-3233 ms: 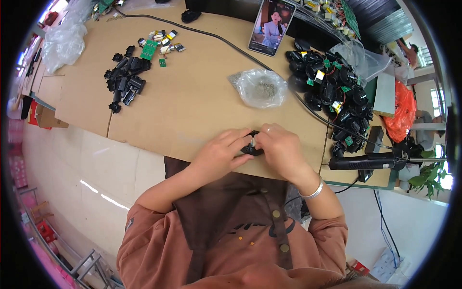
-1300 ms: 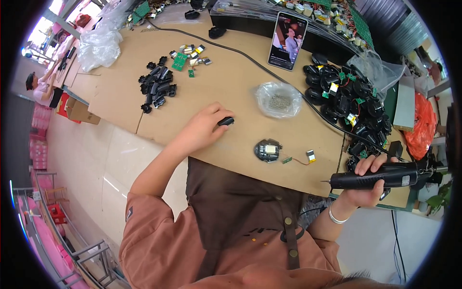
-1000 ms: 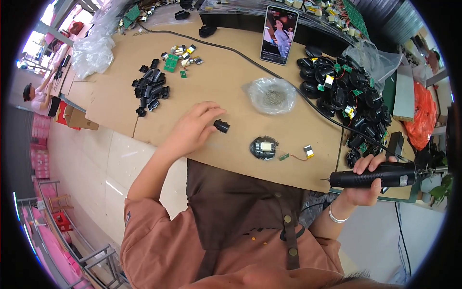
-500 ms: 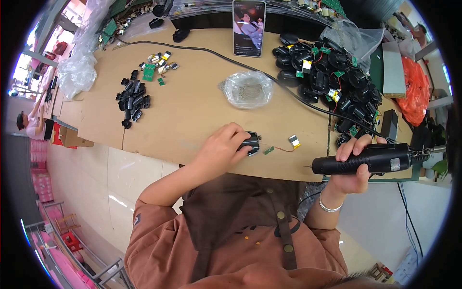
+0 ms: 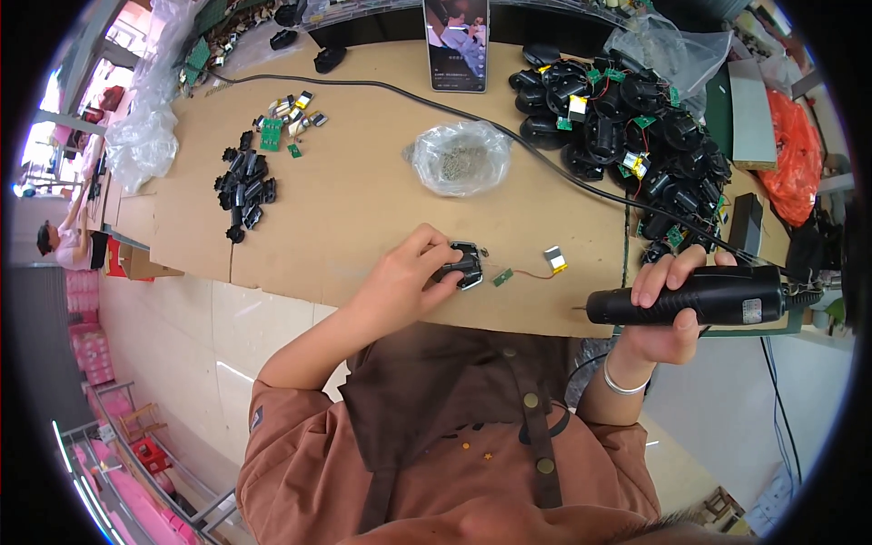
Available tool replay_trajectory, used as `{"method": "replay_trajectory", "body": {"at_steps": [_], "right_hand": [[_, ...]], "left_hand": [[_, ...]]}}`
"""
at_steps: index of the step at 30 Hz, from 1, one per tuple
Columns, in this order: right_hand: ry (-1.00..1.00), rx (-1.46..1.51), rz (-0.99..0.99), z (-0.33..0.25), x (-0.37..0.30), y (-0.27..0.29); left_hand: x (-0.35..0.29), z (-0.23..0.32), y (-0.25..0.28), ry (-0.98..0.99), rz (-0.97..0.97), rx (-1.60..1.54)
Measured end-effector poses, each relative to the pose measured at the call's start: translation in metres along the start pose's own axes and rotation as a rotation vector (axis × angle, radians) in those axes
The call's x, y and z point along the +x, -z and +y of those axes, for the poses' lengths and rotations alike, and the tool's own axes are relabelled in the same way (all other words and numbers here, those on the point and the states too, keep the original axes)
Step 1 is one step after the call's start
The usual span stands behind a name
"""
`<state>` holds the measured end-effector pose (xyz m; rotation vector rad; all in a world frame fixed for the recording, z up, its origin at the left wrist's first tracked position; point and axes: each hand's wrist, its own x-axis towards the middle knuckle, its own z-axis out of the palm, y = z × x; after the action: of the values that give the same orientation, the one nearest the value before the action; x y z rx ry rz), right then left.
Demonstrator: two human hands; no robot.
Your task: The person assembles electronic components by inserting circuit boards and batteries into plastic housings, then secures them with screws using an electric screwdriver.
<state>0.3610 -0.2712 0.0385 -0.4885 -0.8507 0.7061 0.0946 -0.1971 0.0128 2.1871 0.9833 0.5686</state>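
My left hand (image 5: 400, 280) pinches a small black plastic housing (image 5: 470, 266) near the table's front edge. Its open side is partly visible, and the fingers cover the left part. Thin wires run right from it to a small green circuit board (image 5: 503, 277) and a silver-and-yellow battery (image 5: 555, 258), both lying on the table. My right hand (image 5: 661, 343) is wrapped round a black electric screwdriver (image 5: 718, 297), held level. The screwdriver's thin bit points left, apart from the housing.
A clear plastic bag of tiny screws (image 5: 463, 162) sits mid-table. Black housings with boards and batteries form a heap (image 5: 627, 136) at the right. Black plastic parts (image 5: 243, 186) and loose batteries (image 5: 295, 107) lie left. A black cable (image 5: 400, 90) crosses behind; a phone (image 5: 457, 50) stands at the back.
My left fingers have shifted on the housing, and more of its open inside shows now. The right hand and screwdriver have hardly moved. The whole view has shifted slightly.
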Motion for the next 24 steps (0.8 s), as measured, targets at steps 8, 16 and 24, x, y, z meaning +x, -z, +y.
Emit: {"method": "replay_trajectory", "body": {"at_steps": [8, 16, 24], "right_hand": [[-0.002, -0.005, -0.011, 0.005, 0.001, 0.001], [-0.120, 0.143, -0.049, 0.006, 0.013, -0.007], [-0.082, -0.088, -0.063, 0.005, 0.015, -0.047]], "left_hand": [[0.003, -0.006, 0.007, -0.066, -0.016, -0.052], [0.002, -0.002, 0.009, -0.022, -0.055, 0.063], [0.099, -0.032, 0.032, -0.227, 0.135, 0.473]]}}
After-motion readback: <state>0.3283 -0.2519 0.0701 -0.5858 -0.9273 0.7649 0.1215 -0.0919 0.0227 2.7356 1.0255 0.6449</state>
